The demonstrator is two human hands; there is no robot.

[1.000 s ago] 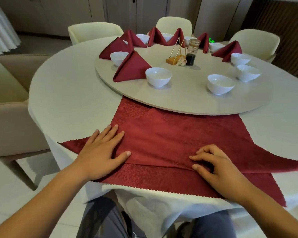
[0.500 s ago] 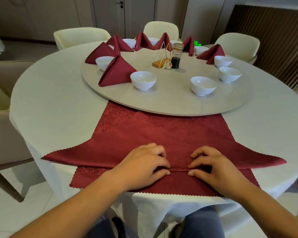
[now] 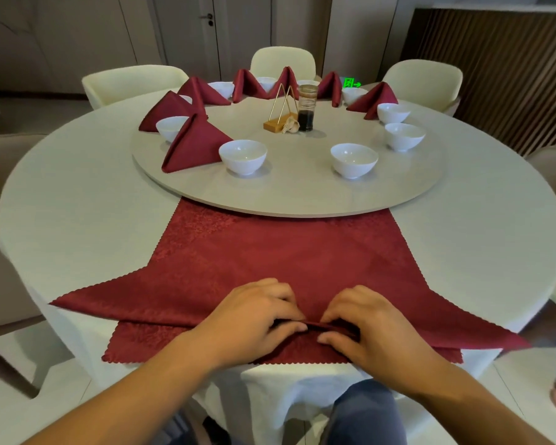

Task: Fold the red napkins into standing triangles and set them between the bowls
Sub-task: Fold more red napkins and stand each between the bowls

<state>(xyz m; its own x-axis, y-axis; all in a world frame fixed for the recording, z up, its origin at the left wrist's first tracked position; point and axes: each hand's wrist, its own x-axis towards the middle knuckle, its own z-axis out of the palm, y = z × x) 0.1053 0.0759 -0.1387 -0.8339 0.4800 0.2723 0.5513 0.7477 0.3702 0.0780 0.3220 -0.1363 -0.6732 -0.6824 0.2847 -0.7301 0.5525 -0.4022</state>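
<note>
I am seeing the left hand point(image 3: 254, 319) curled, fingers and thumb pinching the raised fold of the red napkin point(image 3: 286, 252), which is lying spread at the middle of the table's point(image 3: 77, 213) near edge, its far side reaching the turntable's point(image 3: 302, 195) rim. Just beside it, the right hand point(image 3: 376, 329) is pinching the same fold, fingers bent round the cloth. I am judging the napkin light, limp and a little slick, so I am reckoning on holding it along the crease rather than by the loose zigzag corners, pressing each fold flat.
</note>
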